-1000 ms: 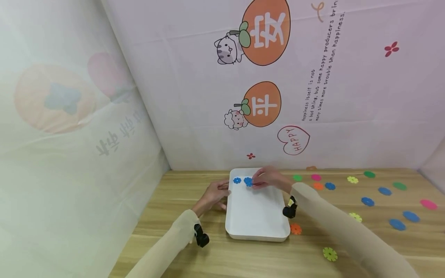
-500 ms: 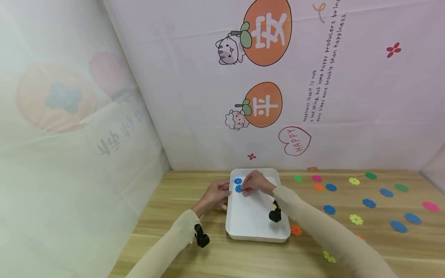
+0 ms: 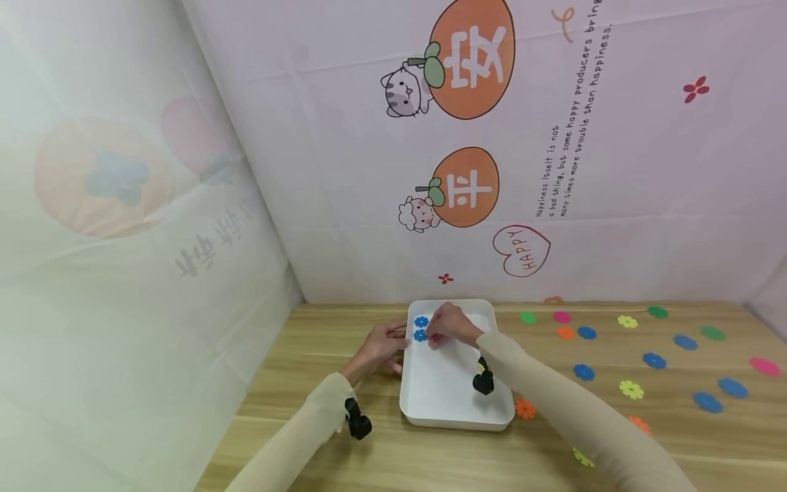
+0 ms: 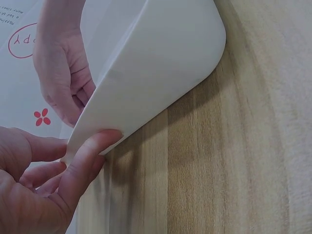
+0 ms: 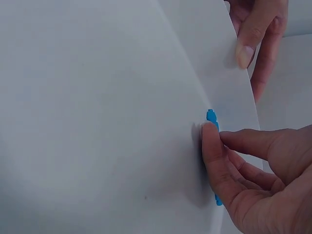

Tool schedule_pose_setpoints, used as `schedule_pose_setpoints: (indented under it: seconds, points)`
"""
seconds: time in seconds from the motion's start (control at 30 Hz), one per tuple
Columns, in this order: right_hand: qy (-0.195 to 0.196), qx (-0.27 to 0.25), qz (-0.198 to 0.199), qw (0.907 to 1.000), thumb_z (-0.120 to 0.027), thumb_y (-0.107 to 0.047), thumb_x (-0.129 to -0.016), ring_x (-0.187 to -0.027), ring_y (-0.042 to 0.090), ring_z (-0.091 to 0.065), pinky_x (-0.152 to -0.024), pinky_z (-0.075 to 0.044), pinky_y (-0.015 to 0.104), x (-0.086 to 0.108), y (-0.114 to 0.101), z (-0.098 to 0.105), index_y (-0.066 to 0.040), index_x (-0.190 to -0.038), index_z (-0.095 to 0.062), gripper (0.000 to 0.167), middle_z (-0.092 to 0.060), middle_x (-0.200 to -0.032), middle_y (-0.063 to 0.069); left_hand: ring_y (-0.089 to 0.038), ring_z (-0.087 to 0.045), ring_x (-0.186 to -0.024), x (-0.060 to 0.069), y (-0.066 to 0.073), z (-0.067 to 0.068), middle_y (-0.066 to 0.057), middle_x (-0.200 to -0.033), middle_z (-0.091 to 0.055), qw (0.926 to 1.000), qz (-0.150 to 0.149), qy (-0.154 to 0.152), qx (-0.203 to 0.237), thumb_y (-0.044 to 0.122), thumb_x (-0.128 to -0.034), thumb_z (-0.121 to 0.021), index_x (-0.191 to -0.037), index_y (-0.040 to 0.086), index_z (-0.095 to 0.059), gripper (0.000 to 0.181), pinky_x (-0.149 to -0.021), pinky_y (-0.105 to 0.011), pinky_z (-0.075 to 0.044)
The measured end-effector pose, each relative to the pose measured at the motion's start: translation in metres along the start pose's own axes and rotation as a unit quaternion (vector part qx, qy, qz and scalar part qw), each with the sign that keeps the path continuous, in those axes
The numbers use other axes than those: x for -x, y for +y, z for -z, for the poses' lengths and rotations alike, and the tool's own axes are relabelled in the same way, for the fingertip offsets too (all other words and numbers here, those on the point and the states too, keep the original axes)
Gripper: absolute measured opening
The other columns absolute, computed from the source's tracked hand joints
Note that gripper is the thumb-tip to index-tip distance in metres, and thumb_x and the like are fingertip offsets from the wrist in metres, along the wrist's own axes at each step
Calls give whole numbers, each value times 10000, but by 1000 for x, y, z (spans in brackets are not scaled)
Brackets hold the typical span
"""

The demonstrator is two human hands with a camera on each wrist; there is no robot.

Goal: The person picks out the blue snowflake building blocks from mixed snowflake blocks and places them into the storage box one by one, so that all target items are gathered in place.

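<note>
A white rectangular tray [image 3: 451, 400] lies on the wooden table. My left hand [image 3: 378, 345] holds its left wall, the thumb over the rim and other fingers against the outside. Inside the tray, my right hand [image 3: 451, 323] pinches a blue flower-shaped plastic disc [image 3: 420, 335] near the left wall. Its fingers hide part of that disc in the right wrist view, where blue edges [image 5: 211, 115] stick out above and below them. Another blue disc [image 3: 421, 321] lies just beyond it, in the tray's far left corner.
On the table right of the tray lie several loose discs: blue [image 3: 584, 372], yellow [image 3: 631, 389], green [image 3: 528, 318], pink [image 3: 765, 366] and orange [image 3: 525, 408]. A printed cloth wall [image 3: 369, 260] stands close behind the tray. My right forearm passes over the tray's right edge.
My right hand has moved left and slightly nearer with the blue disc, from beside the other blue disc to just in front of it. The left hand keeps its place on the tray.
</note>
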State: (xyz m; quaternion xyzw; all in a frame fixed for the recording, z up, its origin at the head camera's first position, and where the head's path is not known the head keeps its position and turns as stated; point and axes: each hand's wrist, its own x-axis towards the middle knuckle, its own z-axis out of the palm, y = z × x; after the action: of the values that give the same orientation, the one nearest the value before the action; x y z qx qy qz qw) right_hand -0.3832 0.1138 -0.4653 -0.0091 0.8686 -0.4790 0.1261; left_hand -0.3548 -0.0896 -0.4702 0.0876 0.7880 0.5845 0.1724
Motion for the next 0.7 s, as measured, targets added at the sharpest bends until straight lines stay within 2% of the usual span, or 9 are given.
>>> schedule_pose_setpoints:
  seconds: [0.2, 0.47, 0.7]
  points:
    - [-176, 144, 291, 9993, -703, -46, -983, -765, 271, -758, -758, -695, 359, 4, -4, 14, 79, -1048, -721, 143, -767, -893, 157, -409, -693, -1175, -1, 1, 0, -291, -1438, -595, 10000, -15, -5, 36, 10, -1011, -627, -1539, -5, -487, 546, -523, -318, -661]
    - [-453, 294, 517, 9972, -686, -125, -1014, -866, 260, -743, -823, -689, 357, 5, -3, 35, 19, -1144, -720, 197, -755, -1072, 140, -368, -720, -1119, -4, 1, 0, -280, -1422, -610, 10000, 5, 0, 31, 8, -1012, -627, -1535, 18, -504, 537, -530, -310, -661]
    - [-689, 243, 935, 9929, -649, -111, -1036, -845, 233, -721, -791, -679, 341, 8, 8, 54, 72, -1209, -677, 253, -740, -1095, 186, -372, -711, -1136, -2, 0, 2, -278, -1437, -599, 10000, 8, -34, 66, 8, -1013, -626, -1538, 19, -499, 540, -542, -314, -666]
